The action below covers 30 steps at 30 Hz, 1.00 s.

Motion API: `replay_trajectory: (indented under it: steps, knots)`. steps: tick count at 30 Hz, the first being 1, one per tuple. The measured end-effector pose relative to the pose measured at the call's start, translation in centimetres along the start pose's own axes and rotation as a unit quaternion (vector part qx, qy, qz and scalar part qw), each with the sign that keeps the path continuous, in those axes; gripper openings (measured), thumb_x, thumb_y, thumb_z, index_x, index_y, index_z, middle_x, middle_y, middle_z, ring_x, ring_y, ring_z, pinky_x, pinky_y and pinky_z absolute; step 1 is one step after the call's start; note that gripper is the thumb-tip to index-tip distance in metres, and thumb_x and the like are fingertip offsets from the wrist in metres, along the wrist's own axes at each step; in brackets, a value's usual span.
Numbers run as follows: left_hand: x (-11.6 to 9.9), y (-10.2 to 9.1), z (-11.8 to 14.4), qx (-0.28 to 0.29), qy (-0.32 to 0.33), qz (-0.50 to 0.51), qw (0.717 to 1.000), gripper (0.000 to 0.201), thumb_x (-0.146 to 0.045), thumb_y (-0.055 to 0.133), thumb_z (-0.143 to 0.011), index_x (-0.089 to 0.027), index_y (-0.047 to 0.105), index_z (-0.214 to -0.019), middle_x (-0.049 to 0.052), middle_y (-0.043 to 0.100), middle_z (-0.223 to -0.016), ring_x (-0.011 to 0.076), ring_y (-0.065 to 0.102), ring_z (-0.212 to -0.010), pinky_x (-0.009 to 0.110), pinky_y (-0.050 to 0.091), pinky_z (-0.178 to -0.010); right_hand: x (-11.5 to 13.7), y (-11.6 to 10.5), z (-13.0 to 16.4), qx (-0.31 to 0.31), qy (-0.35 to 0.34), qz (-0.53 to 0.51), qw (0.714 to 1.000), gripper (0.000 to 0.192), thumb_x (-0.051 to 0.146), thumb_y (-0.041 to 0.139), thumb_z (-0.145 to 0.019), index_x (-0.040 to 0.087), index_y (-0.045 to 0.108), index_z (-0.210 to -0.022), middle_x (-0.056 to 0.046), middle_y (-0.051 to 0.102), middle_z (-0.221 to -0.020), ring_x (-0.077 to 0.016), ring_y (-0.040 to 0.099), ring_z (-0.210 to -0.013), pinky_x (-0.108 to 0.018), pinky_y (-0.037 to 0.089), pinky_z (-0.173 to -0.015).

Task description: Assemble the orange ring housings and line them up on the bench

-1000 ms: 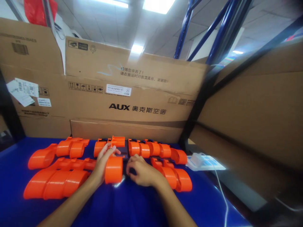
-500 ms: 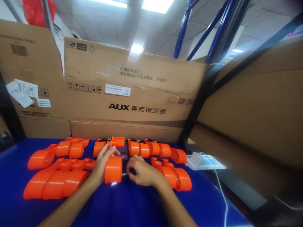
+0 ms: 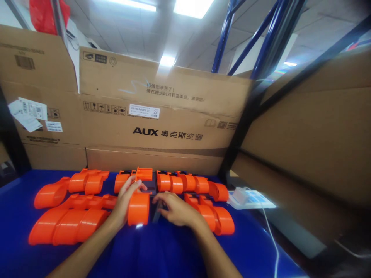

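While left hand (image 3: 124,200) still grips orange part (image 3: 138,208), right hand (image 3: 175,210) fingers now uncurled, pinching dark piece (image 3: 157,212)

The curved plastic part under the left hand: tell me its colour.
Bright orange. The plastic part lies against the left hand on the blue table, clearest in the head view.

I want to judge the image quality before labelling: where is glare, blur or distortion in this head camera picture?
Head view: the ceiling light is blown out, and a second one glares above the cardboard box. The right edge is smeared and the blue rack posts lean from wide-angle distortion. The left hand, right hand and orange part are fairly sharp.
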<state>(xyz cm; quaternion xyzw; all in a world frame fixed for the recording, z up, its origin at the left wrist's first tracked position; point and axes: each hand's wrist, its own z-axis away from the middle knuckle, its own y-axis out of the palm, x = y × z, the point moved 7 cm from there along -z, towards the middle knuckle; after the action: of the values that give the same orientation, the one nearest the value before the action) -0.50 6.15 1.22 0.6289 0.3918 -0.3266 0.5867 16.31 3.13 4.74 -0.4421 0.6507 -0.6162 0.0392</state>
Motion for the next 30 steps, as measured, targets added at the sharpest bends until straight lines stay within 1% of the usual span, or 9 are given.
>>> replay_trajectory:
  steps: [4, 8, 10, 12, 14, 17, 20, 26, 30]
  knots:
    - [0.3, -0.2, -0.1, -0.005, 0.003, -0.011, 1.0, 0.043, -0.048, 0.081, -0.065, -0.019, 0.062, -0.09, 0.003, 0.073, -0.076, 0.0154, 0.064, -0.059, 0.024, 0.046, -0.056, -0.6, -0.4, -0.2, -0.028, 0.007, -0.028, 0.999, 0.022, 0.014, 0.066, -0.079, 0.023, 0.07, -0.099, -0.001, 0.064, -0.083, -0.017, 0.057, -0.076, -0.027, 0.046, -0.071]
    - [0.5, 0.2, 0.2, 0.011, 0.002, -0.018, 1.0, 0.041, -0.047, 0.08, -0.068, -0.02, 0.062, -0.092, 0.003, 0.074, -0.079, 0.0137, 0.062, -0.06, 0.023, 0.046, -0.058, -2.1, -1.8, -0.6, -0.144, 0.038, -0.103, 0.984, 0.014, 0.022, 0.063, -0.083, 0.021, 0.069, -0.096, -0.002, 0.067, -0.082, -0.0176, 0.059, -0.074, -0.03, 0.047, -0.072]
    - [0.6, 0.5, 0.4, 0.023, -0.004, -0.015, 1.0, 0.04, -0.048, 0.08, -0.068, -0.02, 0.061, -0.09, 0.003, 0.074, -0.079, 0.0148, 0.063, -0.06, 0.024, 0.046, -0.057, -2.9, -2.8, -0.5, -0.224, 0.046, -0.194, 0.954, 0.013, 0.028, 0.064, -0.085, 0.02, 0.066, -0.094, -0.002, 0.067, -0.083, -0.0178, 0.061, -0.074, -0.031, 0.049, -0.072]
    - [0.6, 0.8, 0.6, 0.031, -0.012, -0.009, 0.999, 0.04, -0.051, 0.079, -0.068, -0.02, 0.06, -0.087, 0.003, 0.073, -0.076, 0.0152, 0.063, -0.058, 0.024, 0.045, -0.054, -3.6, -3.8, -0.2, -0.299, 0.049, -0.297, 0.906, 0.019, 0.035, 0.068, -0.084, 0.02, 0.063, -0.095, -0.002, 0.066, -0.084, -0.0177, 0.063, -0.075, -0.031, 0.051, -0.071]
    - [1.0, 1.0, 0.8, 0.049, -0.032, -0.009, 0.998, 0.042, -0.056, 0.076, -0.071, -0.02, 0.06, -0.082, 0.002, 0.07, -0.068, 0.0133, 0.058, -0.049, 0.023, 0.042, -0.048, -3.9, -4.3, 0.1, -0.345, 0.05, -0.372, 0.86, 0.028, 0.039, 0.074, -0.08, 0.021, 0.061, -0.097, -0.002, 0.066, -0.084, -0.0173, 0.065, -0.074, -0.03, 0.053, -0.071]
    - [1.4, 1.3, 0.9, 0.073, -0.061, -0.014, 0.995, 0.045, -0.061, 0.071, -0.073, -0.019, 0.058, -0.078, 0.0, 0.065, -0.058, 0.0104, 0.049, -0.039, 0.021, 0.036, -0.04, -3.8, -4.3, 0.2, -0.361, 0.048, -0.434, 0.824, 0.033, 0.039, 0.079, -0.076, 0.021, 0.061, -0.098, -0.001, 0.067, -0.081, -0.0166, 0.067, -0.072, -0.03, 0.054, -0.071]
    - [1.5, 1.3, 0.9, 0.074, -0.056, -0.024, 0.995, 0.044, -0.06, 0.072, -0.074, -0.019, 0.056, -0.078, -0.001, 0.064, -0.056, 0.0093, 0.048, -0.038, 0.019, 0.034, -0.039, -3.5, -4.0, 0.0, -0.356, 0.045, -0.462, 0.811, 0.033, 0.037, 0.082, -0.074, 0.022, 0.062, -0.096, 0.0, 0.069, -0.079, -0.0161, 0.068, -0.071, -0.029, 0.055, -0.071]
    - [1.4, 1.3, 1.2, 0.062, -0.05, -0.017, 0.997, 0.044, -0.059, 0.073, -0.074, -0.019, 0.054, -0.081, 0.0, 0.068, -0.062, 0.0087, 0.05, -0.04, 0.019, 0.036, -0.041, -3.5, -4.0, -0.1, -0.359, 0.04, -0.448, 0.818, 0.031, 0.035, 0.084, -0.071, 0.021, 0.064, -0.091, 0.002, 0.068, -0.075, -0.013, 0.065, -0.064, -0.025, 0.053, -0.065]
    - [1.2, 1.7, 1.6, 0.075, -0.055, -0.013, 0.996, 0.043, -0.058, 0.071, -0.076, -0.019, 0.054, -0.081, 0.0, 0.068, -0.063, 0.0087, 0.051, -0.04, 0.019, 0.036, -0.041, -3.8, -4.1, -0.1, -0.368, 0.046, -0.421, 0.828, 0.032, 0.039, 0.083, -0.071, 0.021, 0.064, -0.09, 0.002, 0.066, -0.073, -0.0128, 0.061, -0.061, -0.024, 0.051, -0.06]
